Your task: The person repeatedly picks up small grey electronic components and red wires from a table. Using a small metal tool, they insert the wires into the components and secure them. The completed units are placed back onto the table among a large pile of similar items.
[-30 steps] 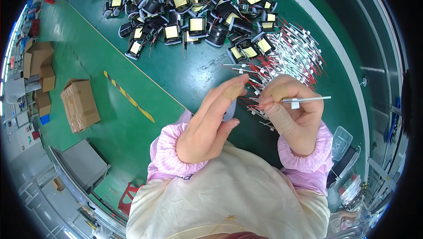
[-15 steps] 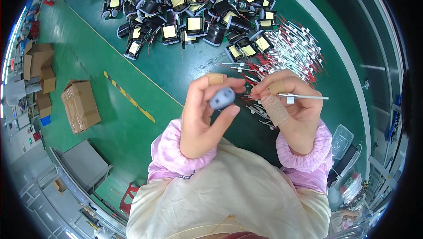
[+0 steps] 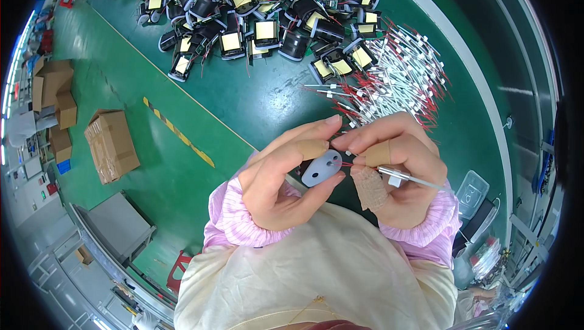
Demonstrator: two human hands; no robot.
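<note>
My left hand (image 3: 271,184) is closed around a grey-blue oval plastic part (image 3: 317,175) with small dark holes in its face, turned toward my right hand. Between the fingertips of my right hand (image 3: 398,159), bandaged on thumb and finger, is a thin white cable (image 3: 420,180) with a metal-looking sleeve and a white tag. Its fine red wire ends reach the holed face of the oval part; whether they are inside a hole I cannot tell. Just beyond my right hand lies a heap of similar white cables (image 3: 404,74) with red ends.
Many black units (image 3: 295,44) with grey rims and yellow pads are piled on the green table (image 3: 255,108) beyond my hands. Cardboard boxes (image 3: 112,147) stand on the floor to the left. A clear plastic box (image 3: 473,193) lies at the right.
Both hands have come closer together and nearer to me. The oval part has turned its holed face toward the right hand, and the cable's red wires now meet it.
</note>
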